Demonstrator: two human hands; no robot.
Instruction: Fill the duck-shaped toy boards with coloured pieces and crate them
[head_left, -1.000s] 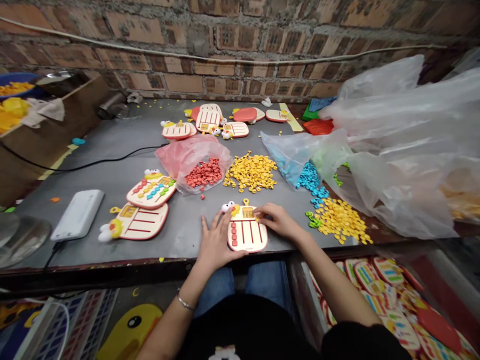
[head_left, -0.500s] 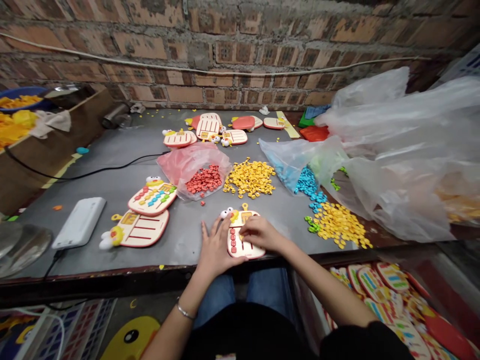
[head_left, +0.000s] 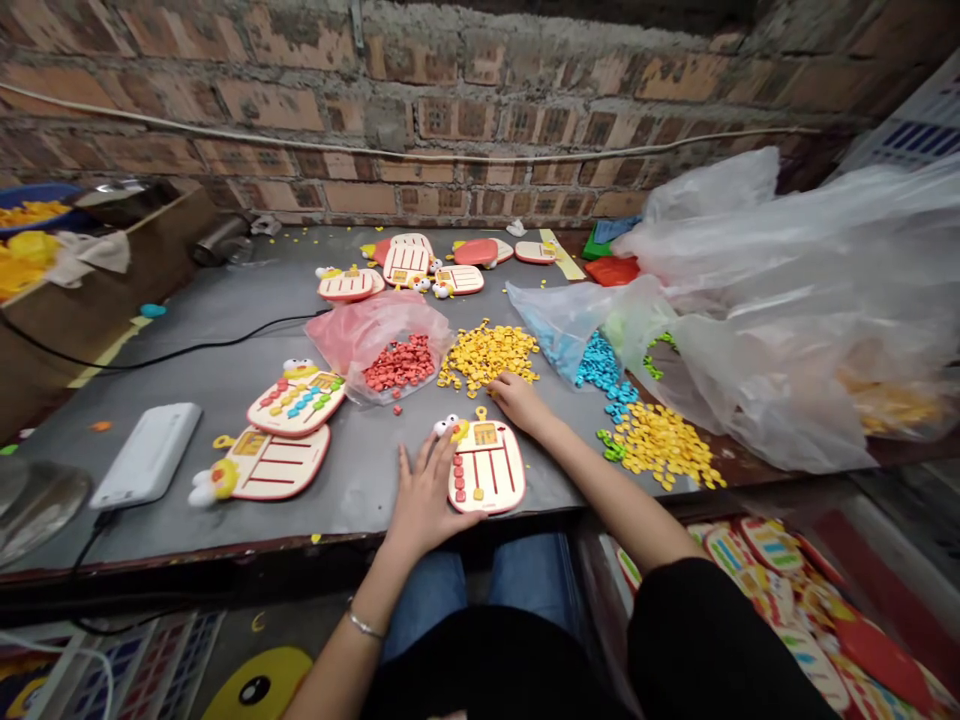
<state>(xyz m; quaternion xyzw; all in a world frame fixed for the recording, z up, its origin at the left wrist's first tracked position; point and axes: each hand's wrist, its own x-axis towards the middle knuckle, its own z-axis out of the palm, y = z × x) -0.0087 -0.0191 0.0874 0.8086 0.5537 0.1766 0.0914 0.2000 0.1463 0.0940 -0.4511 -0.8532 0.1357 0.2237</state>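
A cream toy abacus board with a chick head, red slots and a few red beads in its left slot lies at the grey table's front edge. My left hand rests flat beside it, fingers spread, touching its left side. My right hand reaches past the board to the near edge of a pile of yellow beads; its fingertips are curled into the beads, and I cannot make out what they pinch.
Red beads sit in a pink bag, blue beads and more yellow beads lie right. Two boards lie left, several at the back. Large plastic bags fill the right; a white device with a cable sits left.
My right hand left the board's surface and moved forward to the yellow bead pile. My left hand stayed beside the board.
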